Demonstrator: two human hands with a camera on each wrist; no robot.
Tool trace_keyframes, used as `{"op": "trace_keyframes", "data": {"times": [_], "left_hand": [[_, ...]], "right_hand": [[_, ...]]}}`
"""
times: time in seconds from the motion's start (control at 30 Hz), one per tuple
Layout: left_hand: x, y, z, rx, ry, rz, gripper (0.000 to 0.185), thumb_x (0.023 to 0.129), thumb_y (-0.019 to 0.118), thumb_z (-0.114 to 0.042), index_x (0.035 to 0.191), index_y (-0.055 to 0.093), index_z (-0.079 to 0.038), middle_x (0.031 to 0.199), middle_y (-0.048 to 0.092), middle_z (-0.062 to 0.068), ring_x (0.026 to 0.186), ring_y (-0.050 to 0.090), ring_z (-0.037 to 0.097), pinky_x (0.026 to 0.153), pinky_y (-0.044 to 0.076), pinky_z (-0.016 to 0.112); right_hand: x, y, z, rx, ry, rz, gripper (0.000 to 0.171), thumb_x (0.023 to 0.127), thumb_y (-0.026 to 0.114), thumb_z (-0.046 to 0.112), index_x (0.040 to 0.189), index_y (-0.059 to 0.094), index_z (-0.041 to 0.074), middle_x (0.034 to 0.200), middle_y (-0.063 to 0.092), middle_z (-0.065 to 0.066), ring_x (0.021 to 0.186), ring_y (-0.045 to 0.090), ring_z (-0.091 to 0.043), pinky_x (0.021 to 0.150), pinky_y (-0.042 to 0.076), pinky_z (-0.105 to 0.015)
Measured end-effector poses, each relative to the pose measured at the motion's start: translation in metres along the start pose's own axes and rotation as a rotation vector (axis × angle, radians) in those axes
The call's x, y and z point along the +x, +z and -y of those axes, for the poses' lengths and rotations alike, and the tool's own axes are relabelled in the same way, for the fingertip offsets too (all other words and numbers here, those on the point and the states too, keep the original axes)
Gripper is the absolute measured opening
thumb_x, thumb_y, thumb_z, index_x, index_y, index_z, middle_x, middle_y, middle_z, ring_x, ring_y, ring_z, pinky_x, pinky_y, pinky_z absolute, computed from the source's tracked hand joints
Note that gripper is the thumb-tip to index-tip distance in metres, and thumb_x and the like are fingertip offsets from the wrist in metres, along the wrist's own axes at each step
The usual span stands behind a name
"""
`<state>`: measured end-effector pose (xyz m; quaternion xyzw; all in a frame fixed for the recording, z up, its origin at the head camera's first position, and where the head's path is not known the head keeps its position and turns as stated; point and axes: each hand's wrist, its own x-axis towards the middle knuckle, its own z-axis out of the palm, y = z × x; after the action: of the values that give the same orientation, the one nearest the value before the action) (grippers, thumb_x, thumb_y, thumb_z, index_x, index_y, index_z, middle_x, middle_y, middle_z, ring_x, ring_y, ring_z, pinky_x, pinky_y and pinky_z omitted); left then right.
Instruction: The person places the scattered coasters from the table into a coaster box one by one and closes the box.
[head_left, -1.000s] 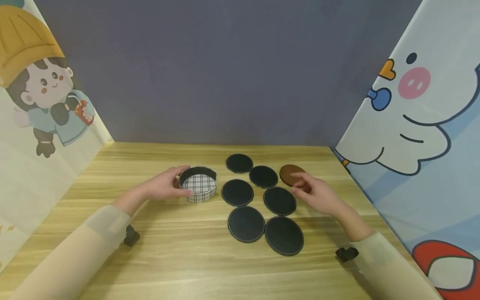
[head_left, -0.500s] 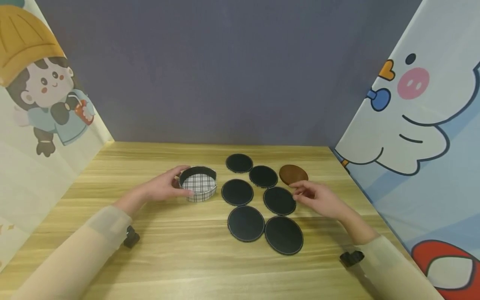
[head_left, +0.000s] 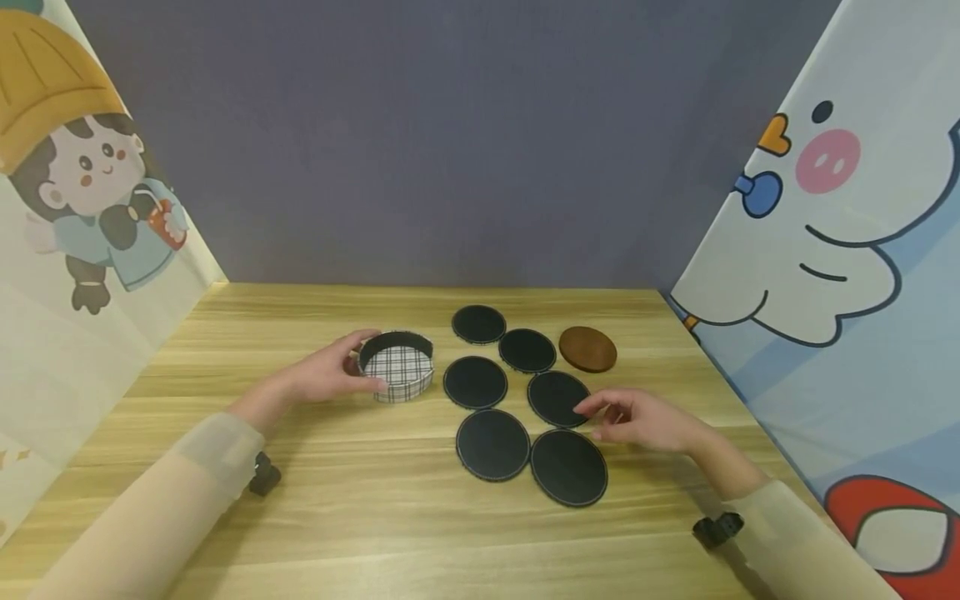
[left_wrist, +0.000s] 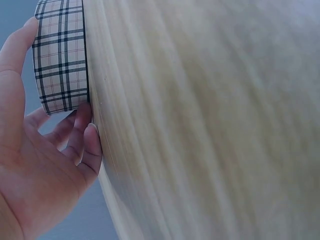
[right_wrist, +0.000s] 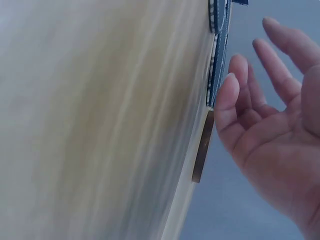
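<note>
At the wooden table (head_left: 337,508), the right hand (head_left: 652,422) hangs loose, holding nothing, while the left hand (head_left: 326,372) grips the plaid holder (head_left: 405,389), just left of six flat black discs (head_left: 492,444), and there's the brown disc (head_left: 588,348), lying beside them, far right!

Long, plain cream sleeves (head_left: 161,504) meet bare hands (head_left: 326,372), a small black device (head_left: 265,475) at each cuff (head_left: 223,450).
</note>
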<state>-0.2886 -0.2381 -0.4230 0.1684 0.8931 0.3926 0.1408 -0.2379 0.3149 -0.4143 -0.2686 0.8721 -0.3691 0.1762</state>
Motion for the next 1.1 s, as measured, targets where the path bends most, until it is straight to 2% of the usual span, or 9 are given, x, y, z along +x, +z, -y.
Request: {"op": "trace_keyframes", "data": {"times": [0.13,0.27,0.33,0.4,0.5,0.57,0.63,0.87,1.1], "left_hand": [[-0.001,0.0,-0.002,-0.001,0.0,0.002,0.112,0.093,0.089,-0.047,0.176,0.02,-0.017,0.156,0.048,0.03,0.131,0.066,0.04,0.101,0.061,0.05],[-0.002,-0.001,-0.002,-0.009,-0.003,0.008,0.112,0.093,0.089,-0.046,0.176,0.019,-0.017,0.155,0.049,0.03,0.132,0.065,0.042,0.101,0.062,0.05],[-0.003,0.0,-0.002,-0.013,-0.004,0.009,0.112,0.093,0.088,-0.046,0.176,0.019,-0.017,0.155,0.049,0.029,0.133,0.065,0.042,0.102,0.062,0.05],[-0.003,0.0,-0.002,-0.016,-0.003,0.01,0.112,0.093,0.088,-0.046,0.176,0.019,-0.016,0.156,0.048,0.03,0.133,0.064,0.043,0.103,0.062,0.052],[-0.003,0.0,-0.002,-0.011,-0.003,0.009,0.112,0.093,0.088,-0.047,0.176,0.019,-0.016,0.156,0.048,0.029,0.133,0.064,0.042,0.103,0.061,0.053],[-0.003,0.0,-0.002,-0.006,-0.006,0.007,0.112,0.093,0.088,-0.048,0.176,0.02,-0.017,0.157,0.048,0.029,0.133,0.064,0.042,0.104,0.061,0.054],[-0.003,0.0,-0.002,-0.003,-0.006,0.006,0.112,0.093,0.088,-0.049,0.176,0.02,-0.017,0.157,0.048,0.029,0.133,0.064,0.042,0.106,0.06,0.056],[-0.004,0.0,-0.002,-0.003,-0.003,0.007,0.112,0.093,0.088,-0.048,0.176,0.019,-0.016,0.157,0.048,0.029,0.134,0.064,0.043,0.109,0.058,0.06],[-0.004,0.0,-0.002,-0.028,0.008,0.015,0.112,0.093,0.088,-0.046,0.176,0.018,-0.015,0.157,0.048,0.029,0.135,0.064,0.043,0.113,0.055,0.063]], "right_hand": [[0.001,-0.004,-0.003,-0.005,0.03,-0.043,0.048,0.103,0.079,0.022,0.148,0.065,0.008,0.113,0.076,-0.013,0.09,0.069,-0.014,0.07,0.059,-0.03],[0.01,-0.005,-0.004,-0.044,0.056,-0.059,0.052,0.102,0.08,0.023,0.151,0.064,0.014,0.1,0.077,-0.007,0.078,0.063,-0.012,0.065,0.053,-0.027],[0.015,-0.004,-0.004,-0.072,0.056,-0.064,0.054,0.101,0.082,0.025,0.152,0.064,0.016,0.108,0.074,-0.009,0.079,0.061,-0.013,0.067,0.052,-0.026],[0.019,-0.003,-0.004,-0.093,0.047,-0.068,0.056,0.101,0.083,0.026,0.153,0.064,0.016,0.125,0.07,-0.014,0.086,0.063,-0.015,0.071,0.053,-0.026],[0.024,-0.002,-0.003,-0.122,0.031,-0.074,0.057,0.099,0.085,0.028,0.152,0.067,0.017,0.149,0.056,-0.022,0.098,0.064,-0.018,0.079,0.054,-0.027],[0.028,-0.002,-0.002,-0.143,0.027,-0.066,0.056,0.099,0.085,0.03,0.151,0.068,0.018,0.156,0.051,-0.025,0.1,0.064,-0.02,0.081,0.054,-0.028],[0.031,0.0,-0.001,-0.161,0.03,-0.057,0.054,0.099,0.084,0.031,0.15,0.069,0.02,0.16,0.049,-0.026,0.1,0.063,-0.019,0.083,0.054,-0.028],[0.041,0.003,-0.004,-0.184,0.039,-0.026,0.054,0.098,0.086,0.028,0.148,0.071,0.019,0.163,0.043,-0.028,0.085,0.057,-0.015,0.075,0.05,-0.026],[0.041,0.002,-0.005,-0.166,0.05,-0.024,0.053,0.097,0.086,0.027,0.147,0.071,0.017,0.163,0.04,-0.029,0.084,0.053,-0.017,0.076,0.047,-0.027]]}}
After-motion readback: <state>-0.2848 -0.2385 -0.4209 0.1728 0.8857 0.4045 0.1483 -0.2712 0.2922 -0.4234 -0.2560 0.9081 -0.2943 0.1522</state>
